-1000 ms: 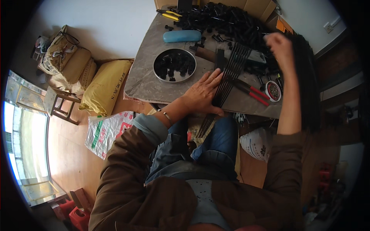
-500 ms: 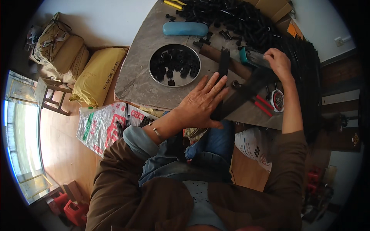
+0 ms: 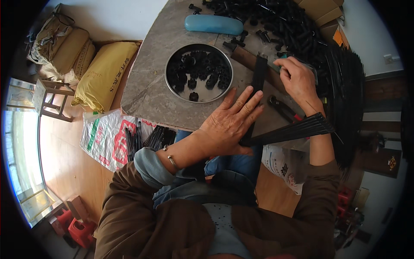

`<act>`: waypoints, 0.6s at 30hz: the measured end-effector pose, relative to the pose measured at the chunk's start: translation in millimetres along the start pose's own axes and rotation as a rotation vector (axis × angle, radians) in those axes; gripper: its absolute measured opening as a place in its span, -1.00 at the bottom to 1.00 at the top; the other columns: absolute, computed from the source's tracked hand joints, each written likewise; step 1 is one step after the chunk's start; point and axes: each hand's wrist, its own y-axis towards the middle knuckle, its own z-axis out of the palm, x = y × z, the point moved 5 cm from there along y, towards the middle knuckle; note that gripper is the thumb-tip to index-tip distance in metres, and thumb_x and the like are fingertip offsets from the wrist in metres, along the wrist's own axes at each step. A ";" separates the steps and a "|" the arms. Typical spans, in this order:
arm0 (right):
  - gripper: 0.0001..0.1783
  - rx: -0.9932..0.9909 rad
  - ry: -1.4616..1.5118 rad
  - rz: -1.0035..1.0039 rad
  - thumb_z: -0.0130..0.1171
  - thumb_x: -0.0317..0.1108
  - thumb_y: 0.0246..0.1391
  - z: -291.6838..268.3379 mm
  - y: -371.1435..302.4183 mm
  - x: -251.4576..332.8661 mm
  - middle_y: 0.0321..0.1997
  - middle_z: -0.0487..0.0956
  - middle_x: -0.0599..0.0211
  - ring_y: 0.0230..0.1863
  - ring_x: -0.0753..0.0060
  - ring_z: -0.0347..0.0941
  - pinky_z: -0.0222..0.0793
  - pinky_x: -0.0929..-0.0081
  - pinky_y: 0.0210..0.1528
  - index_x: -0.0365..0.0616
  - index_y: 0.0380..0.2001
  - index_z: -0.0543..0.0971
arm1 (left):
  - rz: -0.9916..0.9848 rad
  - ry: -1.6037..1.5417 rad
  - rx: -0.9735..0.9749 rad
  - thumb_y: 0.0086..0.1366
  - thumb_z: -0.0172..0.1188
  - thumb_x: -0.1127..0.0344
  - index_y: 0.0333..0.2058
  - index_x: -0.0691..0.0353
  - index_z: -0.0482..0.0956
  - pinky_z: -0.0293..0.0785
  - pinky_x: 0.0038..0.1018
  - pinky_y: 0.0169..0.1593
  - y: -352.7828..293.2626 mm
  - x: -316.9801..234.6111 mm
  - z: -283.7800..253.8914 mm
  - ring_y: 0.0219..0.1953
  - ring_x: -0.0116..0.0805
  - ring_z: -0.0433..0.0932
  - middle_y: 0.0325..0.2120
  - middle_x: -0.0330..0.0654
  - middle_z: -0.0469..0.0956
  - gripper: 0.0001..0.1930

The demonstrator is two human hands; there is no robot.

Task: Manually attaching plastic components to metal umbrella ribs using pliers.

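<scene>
My left hand (image 3: pixel 233 118) lies with fingers stretched out across a black jointed frame of thin ribs (image 3: pixel 259 73), pressing it down near the table's front edge. The frame's upper end has a row of short prongs. A fan of its ribs (image 3: pixel 293 129) spreads right, crossing my right forearm. My right hand (image 3: pixel 297 80) is above the table, its fingers curled in a pinch; what they hold, if anything, cannot be made out. Just behind it is a teal box (image 3: pixel 282 55), mostly covered. Beneath the frame lies a brown bar (image 3: pixel 245 58). Red-handled pliers (image 3: pixel 282 108) lie nearby.
A round metal tray (image 3: pixel 169 88) of black ribbed pieces sits on the grey table (image 3: pixel 144 93), below a blue case (image 3: pixel 213 24). Black parts (image 3: pixel 284 19) heap up at the back. A thick stack of black rods (image 3: pixel 345 95) borders the right. Yellow sack (image 3: pixel 105 75) stands left.
My right hand has moved left and down from the teal box. The blurred ribs now show as a fan across my right forearm. My left hand stays on the frame.
</scene>
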 end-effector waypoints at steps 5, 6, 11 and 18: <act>-0.79 0.045 -0.017 0.043 0.07 -0.53 -0.02 3.3 1.1 1.7 -0.32 0.57 0.30 -0.39 0.11 0.53 0.43 0.28 -0.37 -0.08 -0.29 0.57 | -0.005 0.012 0.017 -0.17 0.31 -0.31 0.19 0.33 0.26 -0.10 -0.03 0.34 -1.6 3.6 -0.8 0.38 0.05 -0.09 0.32 0.11 -0.02 0.05; -0.79 0.028 0.005 0.050 0.07 -0.54 -0.03 3.5 0.9 1.6 -0.32 0.57 0.30 -0.40 0.13 0.53 0.43 0.30 -0.37 -0.08 -0.29 0.57 | -0.006 0.010 0.019 -0.17 0.31 -0.31 0.19 0.33 0.26 -0.10 -0.03 0.34 -0.6 3.5 -0.9 0.38 0.05 -0.09 0.32 0.11 -0.02 0.05; -0.78 -0.004 0.037 0.068 0.08 -0.56 -0.05 4.2 0.5 0.7 -0.33 0.58 0.32 -0.42 0.22 0.54 0.43 0.37 -0.38 -0.09 -0.30 0.57 | 0.002 0.011 0.032 -0.14 0.29 -0.32 0.20 0.33 0.25 -0.13 -0.04 0.35 1.7 3.2 0.7 0.38 0.06 -0.11 0.32 0.12 -0.03 0.05; -0.79 0.002 0.033 0.075 0.09 -0.55 -0.06 5.5 0.2 0.4 -0.35 0.58 0.38 -0.43 0.28 0.54 0.43 0.42 -0.39 -0.08 -0.31 0.58 | -0.001 0.004 0.036 -0.13 0.28 -0.32 0.20 0.33 0.24 -0.16 -0.05 0.37 0.4 3.7 0.1 0.39 0.06 -0.12 0.31 0.12 -0.02 0.04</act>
